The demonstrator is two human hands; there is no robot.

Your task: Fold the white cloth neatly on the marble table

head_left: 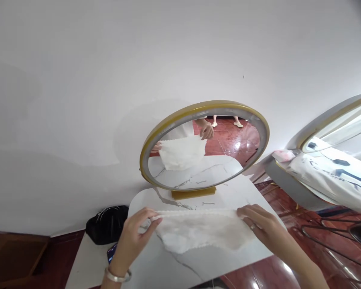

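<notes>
A thin white cloth (198, 230) with a wavy edge is stretched between my two hands over the marbled white table. My left hand (138, 228), with a silver bangle at the wrist, pinches its upper left corner between thumb and fingers. At the upper right corner my right hand (257, 220), wearing a ring, grips the cloth the same way. The lower edge hangs loose near the tabletop; whether it touches cannot be made out. Behind stands a round gold-rimmed mirror (204, 148), which reflects the cloth and both hands.
The marbled table (186, 267) has rounded corners. To its left lie a black bag (106, 224) and a phone (111, 253) on a lower white surface. At the right, a second mirror (343, 124) stands behind a printed white cloth (327, 180). The mirror reflects another person's feet.
</notes>
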